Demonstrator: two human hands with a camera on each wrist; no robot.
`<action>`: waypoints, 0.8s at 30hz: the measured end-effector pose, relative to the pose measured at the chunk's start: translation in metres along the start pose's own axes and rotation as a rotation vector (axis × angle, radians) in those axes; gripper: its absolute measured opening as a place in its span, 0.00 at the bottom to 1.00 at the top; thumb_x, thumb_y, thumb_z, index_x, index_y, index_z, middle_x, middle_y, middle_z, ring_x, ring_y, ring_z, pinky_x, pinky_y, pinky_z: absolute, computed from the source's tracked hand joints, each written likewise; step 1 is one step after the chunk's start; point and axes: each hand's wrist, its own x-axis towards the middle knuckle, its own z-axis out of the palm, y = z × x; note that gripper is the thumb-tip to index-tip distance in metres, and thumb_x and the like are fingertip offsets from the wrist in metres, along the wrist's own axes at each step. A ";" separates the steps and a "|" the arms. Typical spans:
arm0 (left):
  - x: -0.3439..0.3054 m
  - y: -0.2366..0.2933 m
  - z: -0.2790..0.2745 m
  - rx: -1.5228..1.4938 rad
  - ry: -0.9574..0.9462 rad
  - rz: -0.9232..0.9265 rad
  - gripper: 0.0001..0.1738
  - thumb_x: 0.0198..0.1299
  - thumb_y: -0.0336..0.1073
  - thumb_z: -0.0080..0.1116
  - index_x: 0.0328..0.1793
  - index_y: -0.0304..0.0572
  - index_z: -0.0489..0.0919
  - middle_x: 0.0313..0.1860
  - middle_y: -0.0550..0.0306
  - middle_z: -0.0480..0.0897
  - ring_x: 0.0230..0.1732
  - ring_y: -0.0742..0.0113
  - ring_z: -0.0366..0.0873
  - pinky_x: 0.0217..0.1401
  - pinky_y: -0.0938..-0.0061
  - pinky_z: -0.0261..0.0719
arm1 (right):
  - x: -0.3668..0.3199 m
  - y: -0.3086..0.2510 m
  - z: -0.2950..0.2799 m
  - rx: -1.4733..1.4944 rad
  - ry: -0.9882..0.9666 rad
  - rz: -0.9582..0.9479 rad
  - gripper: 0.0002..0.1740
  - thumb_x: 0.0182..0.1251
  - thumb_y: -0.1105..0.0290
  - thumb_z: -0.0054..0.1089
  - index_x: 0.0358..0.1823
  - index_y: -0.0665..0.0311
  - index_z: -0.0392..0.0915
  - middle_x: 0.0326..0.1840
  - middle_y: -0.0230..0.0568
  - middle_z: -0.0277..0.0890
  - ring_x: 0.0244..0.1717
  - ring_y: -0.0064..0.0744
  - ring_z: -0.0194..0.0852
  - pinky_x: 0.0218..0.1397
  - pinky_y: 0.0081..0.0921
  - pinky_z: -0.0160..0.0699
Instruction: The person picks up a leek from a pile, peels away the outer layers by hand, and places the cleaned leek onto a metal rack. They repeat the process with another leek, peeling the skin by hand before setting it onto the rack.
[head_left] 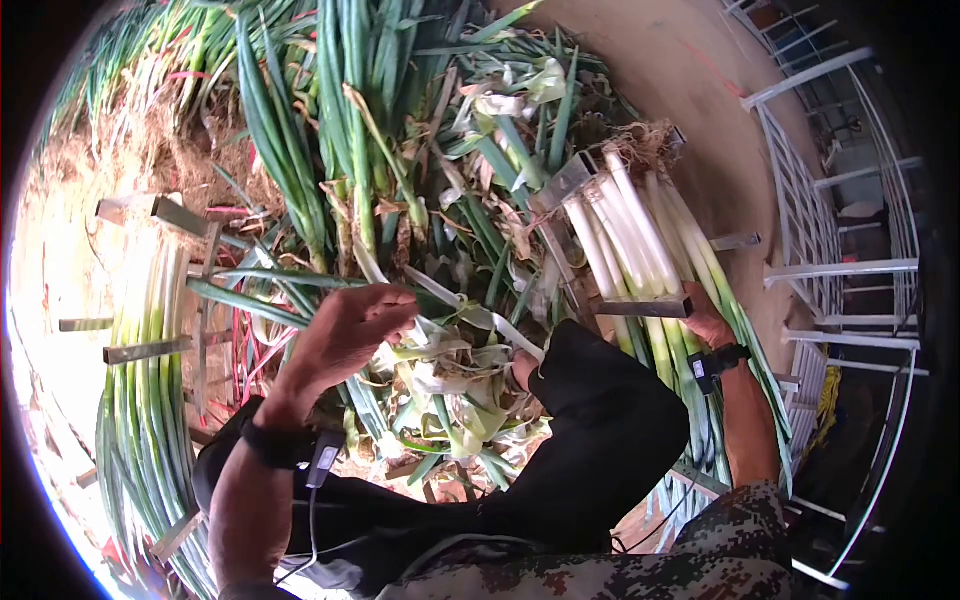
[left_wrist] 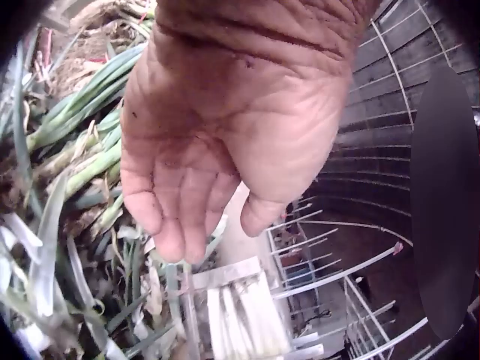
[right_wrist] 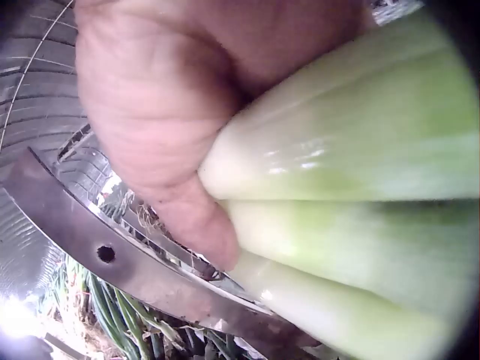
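Thick green onions (head_left: 625, 235) with white shanks lie in a metal rack on the right, roots at the far end. My right hand (head_left: 709, 318) grips stalks at the outer side of this bundle, just past the rack's crossbar (head_left: 645, 306). In the right wrist view the thumb (right_wrist: 199, 225) curls over the pale-green onion stalks (right_wrist: 322, 150), close by the metal bar (right_wrist: 105, 251); the other fingertips are hidden. Above the trimmings in the middle, my left hand (head_left: 355, 330) holds nothing. Its fingers (left_wrist: 176, 210) hang loosely bent in the left wrist view.
Another rack (head_left: 150, 352) on the left holds a second onion bundle (head_left: 150, 420). Peeled leaves and skins (head_left: 450, 390) heap between the person's knees. Untrimmed onions (head_left: 360, 130) lie ahead, more with roots (head_left: 150, 110) at far left. White metal railings (head_left: 840, 270) stand at right.
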 end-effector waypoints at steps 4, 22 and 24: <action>0.063 -0.032 0.048 -0.036 -0.132 -0.035 0.23 0.70 0.46 0.58 0.58 0.30 0.80 0.41 0.54 0.87 0.38 0.70 0.83 0.42 0.77 0.79 | -0.007 -0.019 0.000 0.103 0.009 0.049 0.23 0.60 0.58 0.70 0.49 0.71 0.84 0.42 0.38 0.86 0.45 0.24 0.77 0.52 0.28 0.75; 0.215 -0.015 0.223 0.026 0.027 0.097 0.18 0.65 0.41 0.59 0.53 0.34 0.82 0.42 0.52 0.87 0.44 0.64 0.84 0.49 0.69 0.80 | 0.009 0.127 0.113 -0.222 0.229 -0.231 0.35 0.49 0.69 0.83 0.57 0.62 0.72 0.50 0.37 0.77 0.51 0.29 0.75 0.56 0.30 0.77; 0.225 -0.017 0.232 0.053 0.072 0.144 0.17 0.64 0.41 0.60 0.52 0.36 0.82 0.43 0.49 0.87 0.45 0.61 0.86 0.50 0.68 0.80 | 0.003 0.123 0.124 0.065 0.208 -0.081 0.28 0.54 0.65 0.78 0.54 0.62 0.75 0.50 0.40 0.79 0.51 0.31 0.77 0.54 0.32 0.77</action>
